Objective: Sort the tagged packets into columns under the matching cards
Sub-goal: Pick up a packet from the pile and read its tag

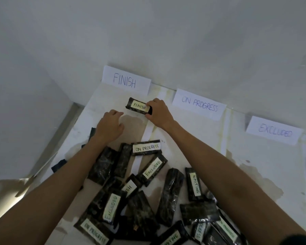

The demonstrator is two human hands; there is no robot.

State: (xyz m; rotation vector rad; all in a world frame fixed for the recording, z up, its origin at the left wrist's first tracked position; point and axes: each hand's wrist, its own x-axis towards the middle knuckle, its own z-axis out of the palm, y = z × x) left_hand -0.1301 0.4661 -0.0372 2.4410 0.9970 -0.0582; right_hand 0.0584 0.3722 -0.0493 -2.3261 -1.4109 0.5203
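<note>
Now I see a stained white table (254, 174) by a grey wall (166, 32); right hand (160, 112) pinches a shiny black FINISH packet (136, 106), left hand (109, 128) loosely curled, empty.

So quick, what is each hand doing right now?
The left hand is loosely curled, holding nothing.
The right hand grips one end of the FINISH packet.

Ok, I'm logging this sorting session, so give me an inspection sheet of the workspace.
Surface: stained white paper-covered tabletop.
Job's things: white paper FINISH card, ON PROGRESS card, EXCLUDED card along the wall; dark plastic FINISH-tagged packet below the FINISH card; unsorted pile of dark packets nearer.
Clutter: dark scraps at left edge.
Grippers: right hand pinches that packet's end; left hand loosely curled, holding nothing.
Cables: nothing seen.
Surroundings: plain pale wall.
</note>
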